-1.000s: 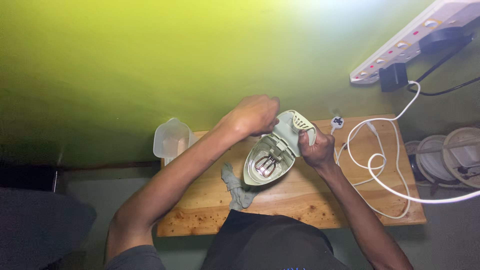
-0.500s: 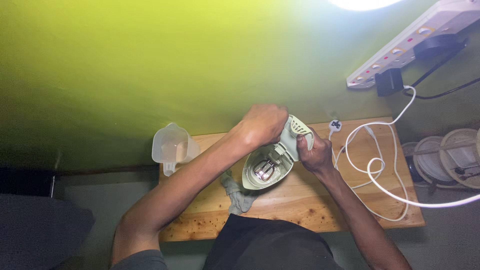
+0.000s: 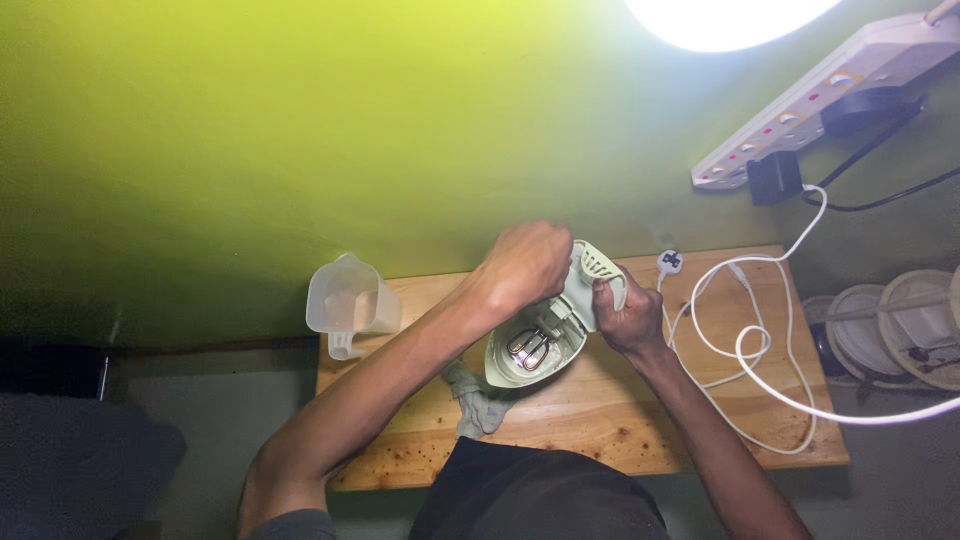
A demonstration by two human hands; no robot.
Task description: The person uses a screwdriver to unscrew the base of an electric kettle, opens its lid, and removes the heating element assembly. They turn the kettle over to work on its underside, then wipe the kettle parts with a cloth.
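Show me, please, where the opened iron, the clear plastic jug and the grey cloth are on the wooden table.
opened iron (image 3: 532, 352), head view, on its exposed inner base beside the metal parts.
clear plastic jug (image 3: 345, 296), head view, on its side wall.
grey cloth (image 3: 478, 405), head view, on the crumpled middle.

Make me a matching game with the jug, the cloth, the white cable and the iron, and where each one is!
Things:
1. clear plastic jug
2. grey cloth
3. white cable
4. pale green iron

Places:
A. looped on the right part of the wooden table
B. held in both hands
C. at the table's left corner, by the wall
D. lying under the iron's tip

Pairs: 1-C, 2-D, 3-A, 4-B
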